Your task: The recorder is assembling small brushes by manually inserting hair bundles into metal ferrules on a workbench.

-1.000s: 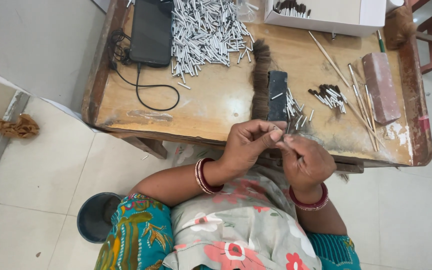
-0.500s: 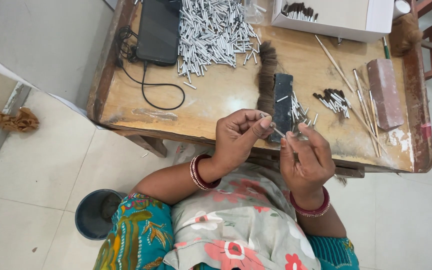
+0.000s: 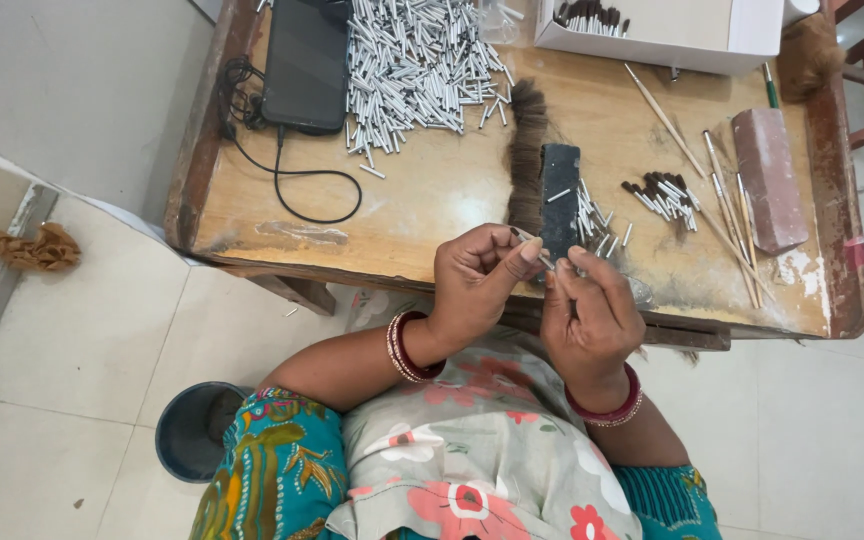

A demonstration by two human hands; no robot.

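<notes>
My left hand [image 3: 479, 278] and my right hand [image 3: 589, 310] meet at the near edge of a wooden table [image 3: 432, 205]. Between their fingertips they pinch a small silver metal tube [image 3: 535, 250]. Whether hair is in the tube I cannot tell. Just beyond the hands lies a long tuft of dark brown hair [image 3: 526, 150] beside a dark flat block [image 3: 560, 198]. A few loose silver tubes [image 3: 592, 218] lie to the right of the block. A small group of tubes with dark hair tips [image 3: 660, 195] lies further right.
A big heap of silver tubes [image 3: 414, 62] sits at the back, next to a black phone [image 3: 306, 62] with a black cable [image 3: 292, 180]. A white box [image 3: 652, 25], thin wooden sticks [image 3: 722, 185] and a reddish block [image 3: 768, 178] are at right. A dark bucket [image 3: 195, 430] stands on the tiled floor.
Both hands have shifted a little along the table edge while staying together on the tube; the fingers have worked around it. The view has also moved slightly.
</notes>
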